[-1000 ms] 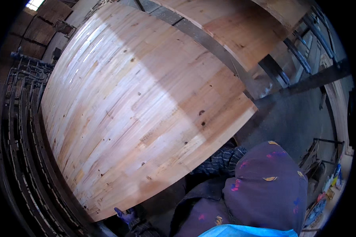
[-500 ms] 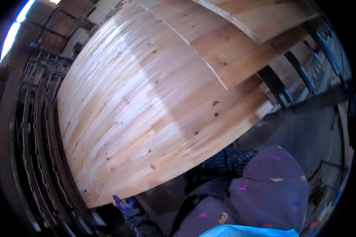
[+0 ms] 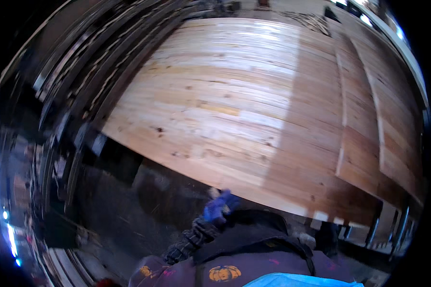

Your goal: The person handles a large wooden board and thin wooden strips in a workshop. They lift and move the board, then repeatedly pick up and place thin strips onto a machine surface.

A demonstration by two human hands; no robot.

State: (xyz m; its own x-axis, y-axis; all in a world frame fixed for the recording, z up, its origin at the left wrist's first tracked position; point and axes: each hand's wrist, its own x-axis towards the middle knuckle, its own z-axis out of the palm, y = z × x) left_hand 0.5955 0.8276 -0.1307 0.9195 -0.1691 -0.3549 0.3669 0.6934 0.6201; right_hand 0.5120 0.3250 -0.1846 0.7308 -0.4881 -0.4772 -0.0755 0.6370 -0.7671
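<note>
A wide, pale panel of glued wood strips (image 3: 215,110) lies flat in front of me, knots and glossy patches on its face. At its near edge is my left hand (image 3: 219,206), in a blue-purple glove, with a dark patterned sleeve behind it. The fingertips come up to the panel's edge or just short of it; blur hides whether they touch or how they are bent. My right hand cannot be made out. To the right, a second wood panel (image 3: 364,148) and a third wood panel (image 3: 400,138) overlap the first like steps.
Dark metal rails (image 3: 98,79) run along the panel's left side. Metal bars (image 3: 374,229) stick out beneath the panels at the right. Dark floor (image 3: 143,201) shows below the near edge. Pale boards (image 3: 64,268) lie at the lower left.
My view has swung left, so the panels appear turned. My left hand has left the panel's near left corner and is now farther right along the near edge. The right sleeve is no longer distinct.
</note>
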